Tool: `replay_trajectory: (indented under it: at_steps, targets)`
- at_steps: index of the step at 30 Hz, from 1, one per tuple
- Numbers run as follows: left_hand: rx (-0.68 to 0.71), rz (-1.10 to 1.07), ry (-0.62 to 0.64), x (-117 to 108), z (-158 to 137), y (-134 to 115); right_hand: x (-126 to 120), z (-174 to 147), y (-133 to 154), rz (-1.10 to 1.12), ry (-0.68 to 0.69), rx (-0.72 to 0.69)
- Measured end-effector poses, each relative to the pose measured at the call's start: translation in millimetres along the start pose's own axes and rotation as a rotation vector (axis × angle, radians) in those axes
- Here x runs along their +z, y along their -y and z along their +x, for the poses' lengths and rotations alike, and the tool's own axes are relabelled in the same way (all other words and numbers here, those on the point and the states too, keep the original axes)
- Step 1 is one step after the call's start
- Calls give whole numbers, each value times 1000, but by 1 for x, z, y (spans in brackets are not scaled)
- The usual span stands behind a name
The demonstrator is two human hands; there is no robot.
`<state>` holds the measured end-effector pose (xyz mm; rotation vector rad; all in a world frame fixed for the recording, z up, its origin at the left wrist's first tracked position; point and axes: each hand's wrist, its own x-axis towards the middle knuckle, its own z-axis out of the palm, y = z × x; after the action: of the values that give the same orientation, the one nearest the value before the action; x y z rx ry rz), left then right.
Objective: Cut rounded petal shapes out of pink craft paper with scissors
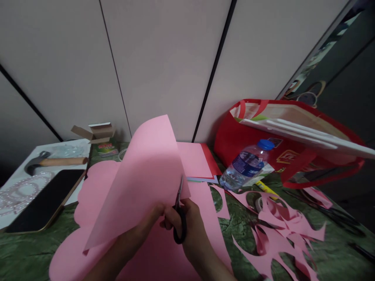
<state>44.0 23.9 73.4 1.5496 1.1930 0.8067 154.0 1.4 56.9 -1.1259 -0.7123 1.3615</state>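
A large sheet of pink paper (143,171) stands curled up in front of me. My left hand (152,218) grips its lower edge, with the fingers partly hidden. Black-handled scissors (182,230) are held in my right hand (190,224), their blades pointing up against the sheet's right side near its lower right corner. Both hands are close together, almost touching. Beneath them lies more pink paper (209,218), and pink pieces with scalloped edges (96,191) spread to the left.
Pink offcuts (281,249) lie at right, near a water bottle (244,166) leaning by a red bag (234,136) holding white boards. On the left are a phone (45,203), a hammer (64,160), a beaded string (26,191) and a small open box (104,142). A panelled wall (164,58) stands behind.
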Motion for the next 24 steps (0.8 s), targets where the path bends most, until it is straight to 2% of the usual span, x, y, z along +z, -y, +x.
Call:
replay_trajectory:
  at_steps: [2, 3, 10, 17, 24]
  targets:
    - [-49, -12, 56, 0, 1, -1, 0, 0, 3, -7, 19, -15]
    - [-88, -10, 40, 0, 1, -1, 0, 0, 5, -21, 30, -27]
    - [-298, 16, -216, -1, -4, -15, -7, 2, 15, 2, 167, -142]
    - [-332, 1, -286, 4, -6, -20, -10, 7, 3, 14, 126, -146]
    - [-345, -29, -347, 4, -7, -13, -10, 6, 7, -13, 140, -86]
